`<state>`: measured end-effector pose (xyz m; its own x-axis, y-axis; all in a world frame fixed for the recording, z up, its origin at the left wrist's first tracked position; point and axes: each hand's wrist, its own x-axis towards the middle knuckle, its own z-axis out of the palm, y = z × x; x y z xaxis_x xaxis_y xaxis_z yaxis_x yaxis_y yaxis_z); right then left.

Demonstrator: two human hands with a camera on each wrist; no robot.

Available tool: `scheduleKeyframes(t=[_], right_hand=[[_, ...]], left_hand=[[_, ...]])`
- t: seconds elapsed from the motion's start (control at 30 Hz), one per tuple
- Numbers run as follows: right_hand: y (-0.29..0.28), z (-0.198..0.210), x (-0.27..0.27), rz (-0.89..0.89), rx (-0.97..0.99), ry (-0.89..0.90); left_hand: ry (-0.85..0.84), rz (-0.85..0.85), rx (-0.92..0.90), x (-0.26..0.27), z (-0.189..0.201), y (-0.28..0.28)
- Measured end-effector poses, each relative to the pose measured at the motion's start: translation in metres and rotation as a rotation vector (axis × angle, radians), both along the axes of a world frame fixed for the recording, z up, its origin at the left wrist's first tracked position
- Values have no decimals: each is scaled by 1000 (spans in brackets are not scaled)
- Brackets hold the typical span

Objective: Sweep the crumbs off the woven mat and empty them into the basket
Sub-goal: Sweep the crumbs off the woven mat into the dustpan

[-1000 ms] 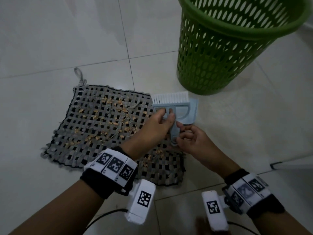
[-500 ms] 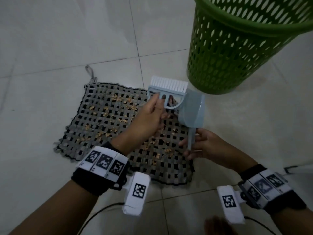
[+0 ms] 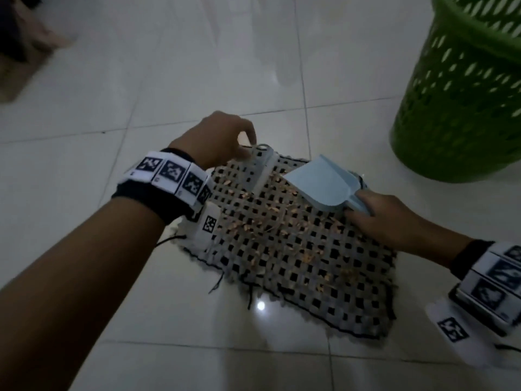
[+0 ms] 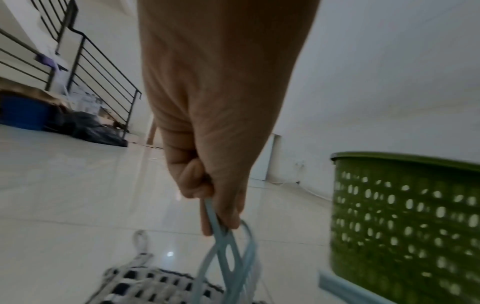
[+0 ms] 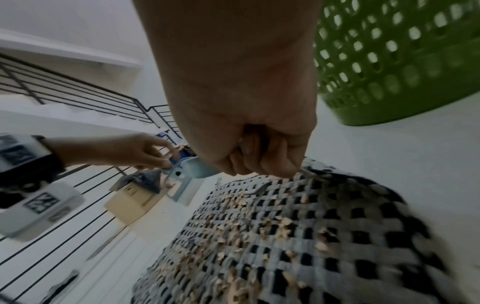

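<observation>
Brush (image 3: 260, 170) and dustpan (image 3: 321, 183), joined a second ago, are now lying apart over the woven mat (image 3: 296, 249). Left hand (image 3: 217, 139) is pinching the brush handle; right hand (image 3: 386, 218) is gripping the dustpan handle. Crumbs (image 3: 270, 224) are lying scattered on the mat. Green basket (image 3: 462, 103) is standing nearby on the tile floor (image 3: 141, 80).
</observation>
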<state>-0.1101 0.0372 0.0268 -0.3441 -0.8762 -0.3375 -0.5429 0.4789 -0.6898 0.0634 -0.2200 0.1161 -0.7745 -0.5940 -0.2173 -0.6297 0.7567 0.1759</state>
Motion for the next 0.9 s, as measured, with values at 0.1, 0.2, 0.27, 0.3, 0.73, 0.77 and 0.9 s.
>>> scheduleKeyframes(t=[0.1, 0.2, 0.27, 0.3, 0.73, 0.77, 0.9], right_hand=[[-20, 0, 15, 111, -69, 109], [-34, -6, 34, 155, -101, 113], [-43, -11, 43, 181, -64, 147], [-47, -14, 47, 199, -69, 174], [-68, -35, 70, 35, -32, 8], [-69, -36, 70, 34, -23, 19], [-65, -52, 65, -28, -41, 36]], left_hand=[[62, 97, -29, 11, -5, -27], [181, 185, -111, 21, -16, -44], [222, 216, -176, 23, -27, -50], [212, 216, -199, 23, -35, -53], [153, 137, -258, 17, -110, -43], [179, 142, -239, 18, -112, -41], [240, 164, -194, 23, -121, -23]])
